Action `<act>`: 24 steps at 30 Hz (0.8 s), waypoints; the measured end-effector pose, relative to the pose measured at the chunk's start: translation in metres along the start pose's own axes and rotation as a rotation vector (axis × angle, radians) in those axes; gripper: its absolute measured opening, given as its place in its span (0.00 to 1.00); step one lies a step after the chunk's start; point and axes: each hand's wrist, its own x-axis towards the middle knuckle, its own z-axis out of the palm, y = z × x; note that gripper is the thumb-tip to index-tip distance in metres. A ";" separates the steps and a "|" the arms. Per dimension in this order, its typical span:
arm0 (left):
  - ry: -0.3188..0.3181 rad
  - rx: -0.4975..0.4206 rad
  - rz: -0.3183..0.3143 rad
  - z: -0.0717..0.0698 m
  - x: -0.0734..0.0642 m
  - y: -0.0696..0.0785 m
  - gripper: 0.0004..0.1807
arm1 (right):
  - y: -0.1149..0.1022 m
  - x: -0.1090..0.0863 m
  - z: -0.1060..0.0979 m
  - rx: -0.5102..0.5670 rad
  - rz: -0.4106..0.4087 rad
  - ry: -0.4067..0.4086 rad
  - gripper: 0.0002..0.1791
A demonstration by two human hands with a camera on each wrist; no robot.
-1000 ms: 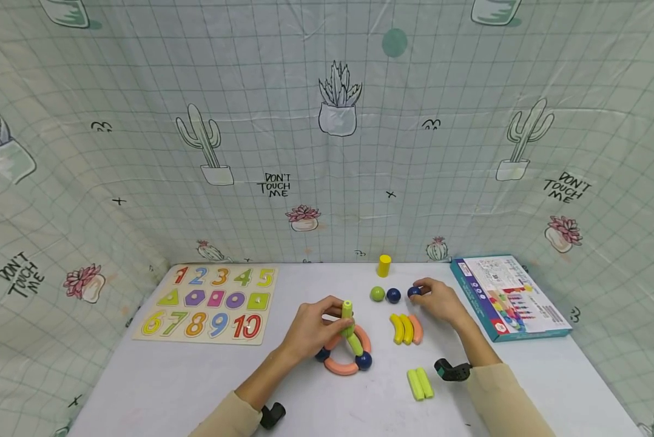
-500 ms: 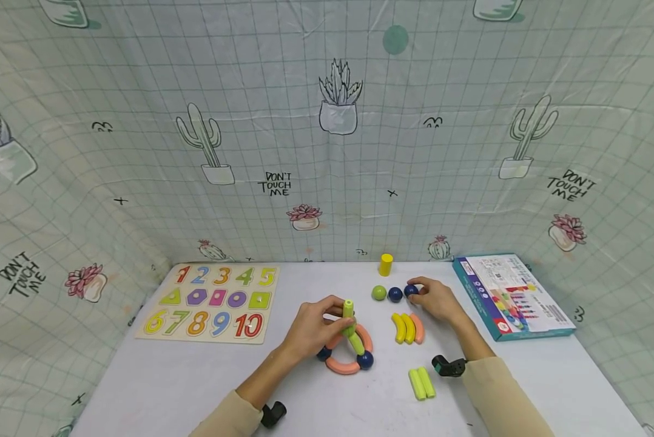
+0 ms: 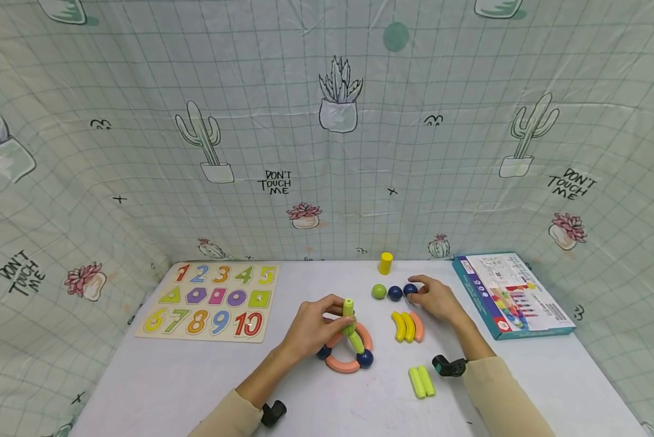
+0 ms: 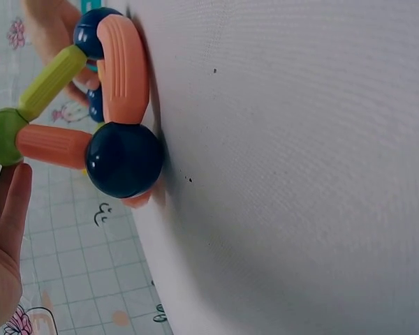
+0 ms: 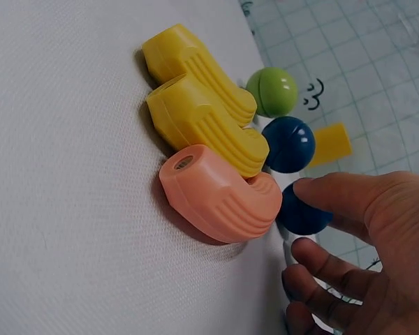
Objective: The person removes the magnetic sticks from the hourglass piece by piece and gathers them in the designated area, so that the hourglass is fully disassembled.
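Note:
My left hand (image 3: 313, 328) holds the top of a magnetic stick-and-ball build at a green ball (image 4: 5, 136). A lime stick (image 3: 348, 308) points up from there; another lime stick (image 4: 54, 82) and an orange stick (image 4: 54, 145) slope down to dark blue balls (image 4: 124, 160). Curved orange sticks (image 3: 342, 365) form a ring at the base, on the table. My right hand (image 3: 437, 298) pinches a dark blue ball (image 5: 304, 209) between thumb and index finger, its other fingers loosely bent. That ball sits beside a second dark blue ball (image 5: 288, 144) and a green ball (image 5: 272, 92).
Two curved yellow sticks (image 3: 403, 327) and a curved orange one (image 3: 417, 328) lie before the balls. Two lime sticks (image 3: 421, 382) lie nearer. A yellow cylinder (image 3: 385, 263) stands behind. A number puzzle board (image 3: 209, 301) lies left, a toy box (image 3: 515, 295) right.
My right hand has moved slightly left with the dark blue ball, closing the gap to the other blue ball. The left hand and the build stay in place.

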 end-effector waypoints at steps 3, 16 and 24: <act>-0.003 -0.002 -0.004 0.000 0.000 0.000 0.14 | 0.001 -0.001 0.000 0.004 0.010 -0.001 0.31; -0.013 -0.023 -0.029 0.000 -0.001 -0.001 0.15 | 0.004 -0.002 -0.001 -0.011 0.008 0.014 0.32; -0.015 -0.019 -0.025 0.000 -0.002 -0.002 0.13 | 0.003 -0.004 -0.002 0.000 -0.030 0.060 0.29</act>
